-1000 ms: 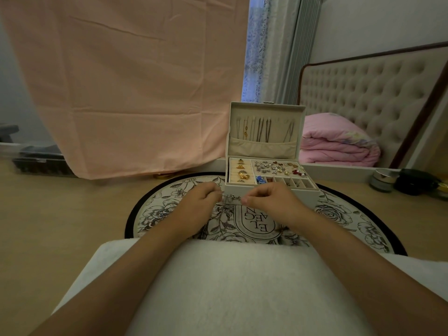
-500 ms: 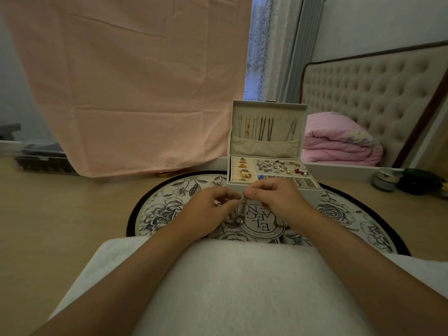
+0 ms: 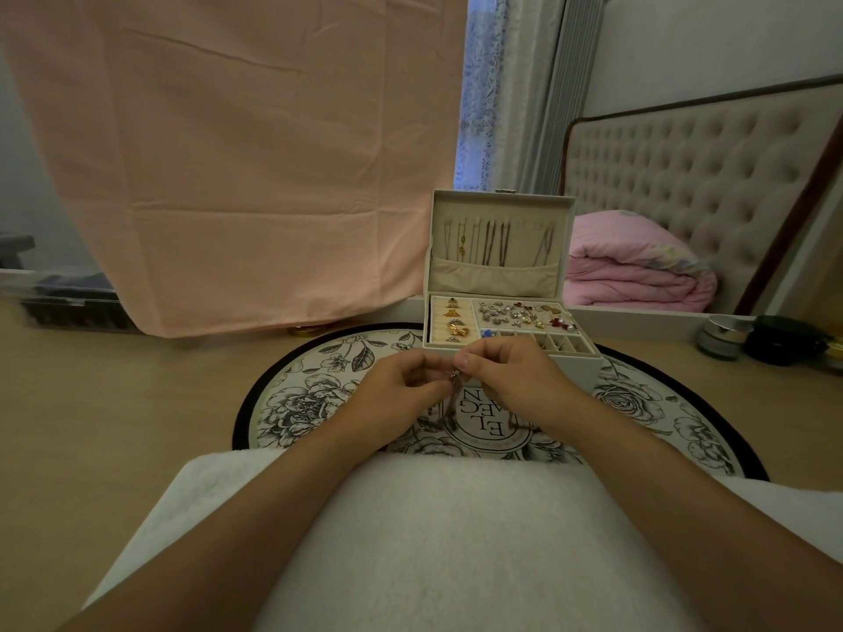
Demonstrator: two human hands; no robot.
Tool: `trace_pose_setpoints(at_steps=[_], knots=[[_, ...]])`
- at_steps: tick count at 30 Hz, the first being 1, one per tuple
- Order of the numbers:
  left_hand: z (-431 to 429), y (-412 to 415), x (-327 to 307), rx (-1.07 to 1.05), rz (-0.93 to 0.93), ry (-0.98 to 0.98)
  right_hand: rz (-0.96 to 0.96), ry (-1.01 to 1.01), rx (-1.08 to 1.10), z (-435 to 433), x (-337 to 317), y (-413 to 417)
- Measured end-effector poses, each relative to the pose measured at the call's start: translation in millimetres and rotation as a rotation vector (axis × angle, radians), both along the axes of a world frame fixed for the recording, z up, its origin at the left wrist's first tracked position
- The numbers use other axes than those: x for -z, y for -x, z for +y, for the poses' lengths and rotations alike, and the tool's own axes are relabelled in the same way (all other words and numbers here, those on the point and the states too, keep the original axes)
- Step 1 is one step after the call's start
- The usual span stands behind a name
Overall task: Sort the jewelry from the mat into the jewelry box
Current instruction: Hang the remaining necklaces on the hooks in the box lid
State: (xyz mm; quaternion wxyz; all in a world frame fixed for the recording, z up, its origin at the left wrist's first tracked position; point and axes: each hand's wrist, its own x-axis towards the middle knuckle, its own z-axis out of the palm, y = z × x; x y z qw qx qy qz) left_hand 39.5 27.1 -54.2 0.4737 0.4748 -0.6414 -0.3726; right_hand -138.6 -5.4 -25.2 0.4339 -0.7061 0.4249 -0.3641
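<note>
Both hands are meeting at centre above the round black-rimmed floral mat: left hand and right hand are each pinching, fingers curled, the top of a thin silvery metal chain. The chain is hanging roughly vertical, 12-to-6, its lower end blurring out near the mat, can't tell if it's touching. The open cream rectangular jewelry box is sitting just past the hands at 12 o'clock, with the right hand overlapping its front wall, so that one is nearer. The upright lid is carrying other chains hanging above a fabric pocket. I'm guessing the next move is going up and forward to the lid; limp links are likely going to swing and snag
</note>
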Motion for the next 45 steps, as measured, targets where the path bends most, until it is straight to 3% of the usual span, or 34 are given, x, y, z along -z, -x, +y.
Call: trace_pose_setpoints(at_steps=[4,11,22,26,33,38,45], knots=[[-1.4,-1.1,1.7,-0.027,0.019,0.022,-0.045,-0.037,-0.015,-1.0,0.0,1.4],[-0.4,-1.0,1.3,-0.052,-0.004,0.064,0.043,-0.056,-0.020,-4.3,-0.4,4.9],[-2.4,-2.8,4.0,-0.065,-0.086,0.054,0.135,0.228,-0.014,-6.9,2.5,10.1],[1.2,0.0,1.1,-0.047,-0.002,0.037,0.176,0.254,-0.042,-9.5,4.6,10.4],[-1.2,-2.0,7.3,-0.085,-0.168,0.156,0.468,0.276,-0.090,-7.3,2.1,10.6],[-1.4,-3.3,8.4,-0.100,-0.259,0.210,0.256,0.126,-0.086,-6.6,2.1,13.2],[0.5,-2.3,8.8,-0.137,-0.221,0.238,0.202,0.051,-0.120,-3.3,3.2,10.3]])
